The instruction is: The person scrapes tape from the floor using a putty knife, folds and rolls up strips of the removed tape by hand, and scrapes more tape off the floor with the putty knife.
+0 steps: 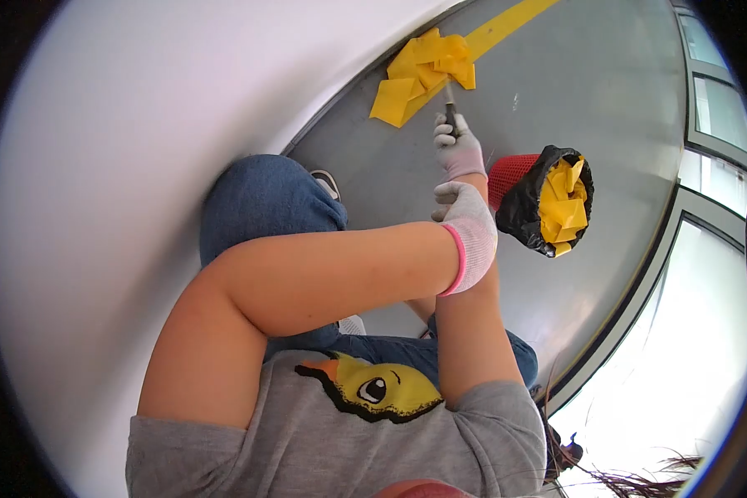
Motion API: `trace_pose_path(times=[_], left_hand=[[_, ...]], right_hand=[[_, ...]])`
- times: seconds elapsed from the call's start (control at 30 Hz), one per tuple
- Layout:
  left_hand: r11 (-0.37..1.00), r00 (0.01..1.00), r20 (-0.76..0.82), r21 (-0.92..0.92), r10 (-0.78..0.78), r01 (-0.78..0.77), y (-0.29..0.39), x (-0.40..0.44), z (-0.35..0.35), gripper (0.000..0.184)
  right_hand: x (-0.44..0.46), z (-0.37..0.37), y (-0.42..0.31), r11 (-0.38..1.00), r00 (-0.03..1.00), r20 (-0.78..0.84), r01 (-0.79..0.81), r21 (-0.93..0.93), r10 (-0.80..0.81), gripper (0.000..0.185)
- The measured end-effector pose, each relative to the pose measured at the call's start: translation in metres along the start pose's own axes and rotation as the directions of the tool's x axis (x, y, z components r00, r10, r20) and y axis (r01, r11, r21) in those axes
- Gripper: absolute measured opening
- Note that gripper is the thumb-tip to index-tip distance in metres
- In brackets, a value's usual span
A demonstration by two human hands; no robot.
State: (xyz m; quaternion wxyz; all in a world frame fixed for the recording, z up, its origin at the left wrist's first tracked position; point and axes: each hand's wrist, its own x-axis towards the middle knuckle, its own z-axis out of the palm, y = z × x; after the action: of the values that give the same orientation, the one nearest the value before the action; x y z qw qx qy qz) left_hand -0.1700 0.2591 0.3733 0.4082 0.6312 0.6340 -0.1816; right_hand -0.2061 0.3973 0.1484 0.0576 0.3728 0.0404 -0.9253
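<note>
My right hand point(459, 149), in a white and grey work glove, is closed round the black handle of a scraper point(451, 114). The scraper's blurred blade end points at a crumpled heap of yellow floor tape point(427, 70) on the grey floor. My left hand point(471, 232), in a matching glove with a pink cuff, crosses over my right forearm just behind the wrist. Its fingers are curled; whatever may be inside them is hidden, and I cannot tell whether it grips the forearm.
A yellow strip point(515, 23) runs along the floor beyond the heap. To the right stands a red mesh bin point(510, 176) with a black bag point(523, 217) holding yellow scraps point(564, 203). A white wall point(183, 91) rises on the left; glazed panels point(639, 332) line the right. My bent knee point(266, 199) is near the wall.
</note>
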Motion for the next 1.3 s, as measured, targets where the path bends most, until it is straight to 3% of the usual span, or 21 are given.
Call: trace_pose_path(times=[0.1,0.2,0.3,0.4,0.53,0.7,0.77,0.83,0.9,0.93,0.97,1.0,1.1,1.2,1.23,1.3], left_hand=[[0.999,0.998,0.056,-0.018,-0.033,0.034,0.001,0.007,0.000,0.039],[0.990,0.998,-0.068,0.143,0.013,-0.004,0.004,-0.013,0.001,0.037],[0.993,0.998,-0.066,0.120,0.004,0.004,0.008,-0.020,0.007,0.038],[0.994,0.999,-0.049,0.108,-0.010,0.015,0.011,-0.016,0.010,0.038],[0.993,0.998,-0.054,0.113,-0.021,0.027,0.016,-0.011,0.011,0.038],[0.992,0.995,-0.070,0.103,-0.065,0.072,0.014,0.000,0.010,0.039],[0.997,0.999,-0.034,0.068,-0.029,0.031,0.006,-0.010,0.002,0.035],[0.999,0.999,-0.027,0.041,-0.023,0.024,-0.002,-0.016,-0.003,0.034],[0.999,0.997,-0.056,0.023,-0.045,0.046,-0.005,-0.018,-0.004,0.034],[0.998,0.995,-0.083,-0.011,-0.057,0.057,-0.007,-0.020,-0.006,0.034],[0.997,0.992,-0.109,-0.046,-0.071,0.066,-0.008,-0.021,-0.007,0.035],[0.996,0.991,-0.112,-0.057,-0.075,0.069,-0.008,-0.020,-0.006,0.035],[0.997,0.995,-0.081,-0.039,-0.064,0.061,-0.007,-0.011,-0.003,0.036],[0.999,0.997,-0.056,0.020,-0.049,0.050,-0.001,-0.005,0.003,0.036],[0.998,0.997,-0.056,0.044,-0.044,0.046,0.001,-0.004,0.006,0.037],[0.996,0.999,-0.036,0.085,-0.037,0.040,0.007,0.001,0.009,0.037]], right_hand=[[-0.017,0.017,0.019,0.900,0.948,-0.060,0.276,-0.338,-0.313,0.028],[-0.025,-0.028,0.055,0.735,0.962,-0.111,0.114,-0.669,-0.251,0.029],[-0.037,-0.084,0.107,0.587,0.964,-0.225,-0.100,-0.804,-0.144,0.030],[-0.055,-0.142,0.159,0.574,0.940,-0.338,-0.299,-0.763,0.041,0.031],[-0.055,-0.149,0.182,0.577,0.922,-0.358,-0.375,-0.725,0.148,0.032],[-0.006,-0.071,0.154,0.576,0.943,-0.330,-0.299,-0.761,0.054,0.027],[0.025,-0.046,0.142,0.621,0.944,-0.329,-0.240,-0.746,-0.029,0.027],[0.033,-0.003,0.140,0.740,0.934,-0.357,-0.232,-0.631,-0.011,0.024],[0.055,0.005,0.134,0.881,0.990,-0.093,0.051,-0.470,-0.107,0.024],[0.065,0.010,0.125,0.987,0.996,-0.079,0.037,-0.158,-0.050,0.024],[0.070,0.018,0.111,0.985,0.999,-0.049,0.009,0.171,-0.001,0.024],[0.074,0.017,0.100,0.876,0.999,-0.004,-0.030,0.481,0.036,0.024],[0.041,0.000,0.084,0.695,0.887,0.459,-0.304,0.651,-0.042,0.028],[-0.001,-0.048,0.071,0.825,0.925,0.363,-0.115,0.553,-0.115,0.030],[-0.015,-0.069,0.071,0.885,0.954,0.264,0.006,0.465,-0.145,0.029],[-0.039,-0.109,0.080,0.968,0.972,0.003,0.232,0.097,-0.234,0.028]])
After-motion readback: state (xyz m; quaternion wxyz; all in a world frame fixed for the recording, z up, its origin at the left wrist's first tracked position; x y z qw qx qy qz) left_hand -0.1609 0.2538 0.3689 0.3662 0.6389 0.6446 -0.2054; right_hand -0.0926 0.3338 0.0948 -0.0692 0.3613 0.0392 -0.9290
